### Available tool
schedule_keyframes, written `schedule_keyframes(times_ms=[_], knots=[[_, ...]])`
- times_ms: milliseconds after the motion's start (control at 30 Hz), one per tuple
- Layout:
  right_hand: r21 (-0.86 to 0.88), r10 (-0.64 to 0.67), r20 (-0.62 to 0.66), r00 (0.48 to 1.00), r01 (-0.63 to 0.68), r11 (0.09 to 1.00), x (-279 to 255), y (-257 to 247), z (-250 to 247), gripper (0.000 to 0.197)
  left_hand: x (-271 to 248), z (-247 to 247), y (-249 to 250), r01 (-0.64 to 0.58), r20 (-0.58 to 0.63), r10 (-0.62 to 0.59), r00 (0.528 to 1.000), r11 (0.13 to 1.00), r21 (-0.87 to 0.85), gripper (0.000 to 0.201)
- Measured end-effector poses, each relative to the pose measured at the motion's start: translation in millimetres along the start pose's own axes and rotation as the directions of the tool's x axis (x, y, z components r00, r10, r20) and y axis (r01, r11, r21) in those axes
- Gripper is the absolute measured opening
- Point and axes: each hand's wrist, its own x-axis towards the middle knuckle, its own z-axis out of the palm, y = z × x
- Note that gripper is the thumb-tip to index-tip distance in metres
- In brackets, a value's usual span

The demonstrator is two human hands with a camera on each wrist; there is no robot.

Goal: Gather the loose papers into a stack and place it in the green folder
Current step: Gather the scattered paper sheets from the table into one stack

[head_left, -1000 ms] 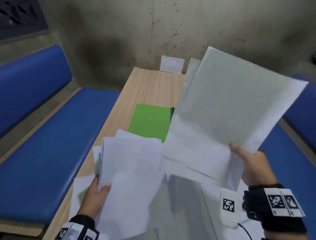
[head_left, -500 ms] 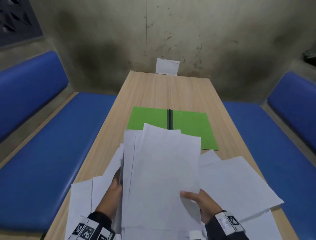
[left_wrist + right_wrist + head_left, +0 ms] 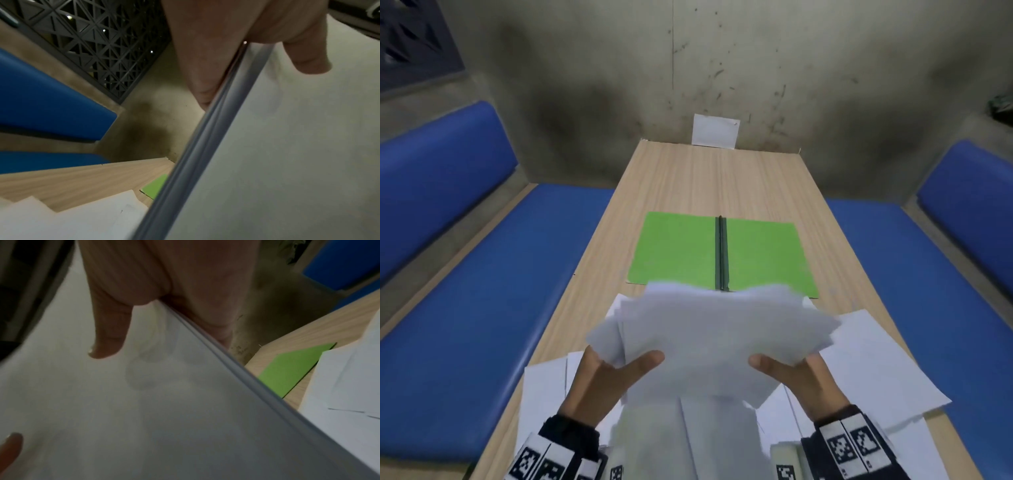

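Note:
A bundle of white papers (image 3: 709,329) is held above the table between both hands, blurred and unevenly fanned. My left hand (image 3: 606,377) grips its left side, thumb on top and fingers underneath. My right hand (image 3: 798,373) grips the right side the same way. The wrist views show each thumb on the top sheet (image 3: 287,146) (image 3: 102,402) and the layered paper edges. The green folder (image 3: 681,253) lies open and flat in the middle of the table, its dark spine (image 3: 722,253) running away from me. More loose sheets (image 3: 876,359) lie on the table beneath and beside the bundle.
The wooden table (image 3: 705,181) is long and narrow, with blue padded benches (image 3: 482,308) on the left and right (image 3: 928,274). A small white card (image 3: 715,131) leans on the stained wall at the far end. A dark lattice panel (image 3: 92,40) stands at the left.
The right hand has brought its sheets onto the left hand's pile. Both hands have turned the bundle crosswise and lifted it, each now gripping one side.

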Motion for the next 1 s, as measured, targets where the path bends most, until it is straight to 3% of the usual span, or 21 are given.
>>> schedule_keyframes(times_ms=[67, 233, 300, 367, 400, 500, 567, 700, 767, 800, 900, 1000], knots=[[0.015, -0.055, -0.011, 0.998, 0.055, 0.998, 0.7, -1.5, -0.5, 0.058, -2.3, 0.5, 2.9, -0.044, 0.014, 0.045, 0.999, 0.998, -0.04, 0.051], [0.14, -0.15, -0.075, 0.986, 0.16, 0.977, -1.0, -18.4, 8.8, 0.055, -3.2, 4.4, 14.8, -0.172, -0.047, 0.167, 0.985, 0.978, -0.122, 0.075], [0.126, -0.159, -0.142, 0.977, 0.177, 0.976, -0.6, -24.7, 16.6, 0.061, -0.6, 10.5, 18.6, -0.204, -0.134, 0.189, 0.973, 0.973, -0.112, 0.061], [0.071, -0.173, -0.24, 0.955, 0.196, 0.978, 2.9, -25.7, 23.6, 0.068, 3.7, 17.2, 20.9, -0.217, -0.222, 0.191, 0.956, 0.971, -0.099, 0.023], [0.059, -0.182, -0.293, 0.939, 0.208, 0.976, 4.8, -24.8, 26.4, 0.062, 6.0, 20.1, 21.6, -0.215, -0.266, 0.188, 0.946, 0.974, -0.075, 0.011], [0.061, -0.162, -0.414, 0.896, 0.205, 0.977, 11.0, -25.3, 30.1, 0.038, 10.1, 23.1, 19.0, -0.222, -0.333, 0.192, 0.923, 0.973, -0.055, 0.015], [0.094, -0.111, -0.423, 0.9, 0.165, 0.982, 15.1, -25.0, 27.4, 0.044, 9.6, 20.7, 18.7, -0.216, -0.341, 0.173, 0.924, 0.972, -0.091, 0.019], [0.117, -0.048, -0.322, 0.945, 0.09, 0.989, 19.1, -25.2, 21.9, 0.062, 9.1, 13.8, 17.8, -0.243, -0.32, 0.187, 0.929, 0.959, -0.145, 0.019], [0.113, -0.046, -0.311, 0.949, 0.085, 0.99, 20.3, -25.3, 22.0, 0.047, 8.2, 10.4, 15.7, -0.257, -0.285, 0.197, 0.938, 0.947, -0.191, 0.011], [0.12, -0.05, -0.303, 0.952, 0.09, 0.989, 20.3, -25.3, 22.5, 0.045, 7.3, 8.4, 10.9, -0.272, -0.263, 0.216, 0.94, 0.942, -0.197, 0.03], [0.092, -0.078, -0.28, 0.957, 0.108, 0.99, 21.4, -19.9, 21.3, 0.078, 5.0, 2.6, -6.3, -0.253, -0.109, 0.239, 0.965, 0.958, -0.137, 0.086], [0.116, -0.142, -0.166, 0.976, 0.162, 0.98, 18.1, -11.0, 14.4, 0.089, -1.2, 0.5, -15.9, -0.208, 0.024, 0.209, 0.978, 0.977, -0.045, 0.1]])
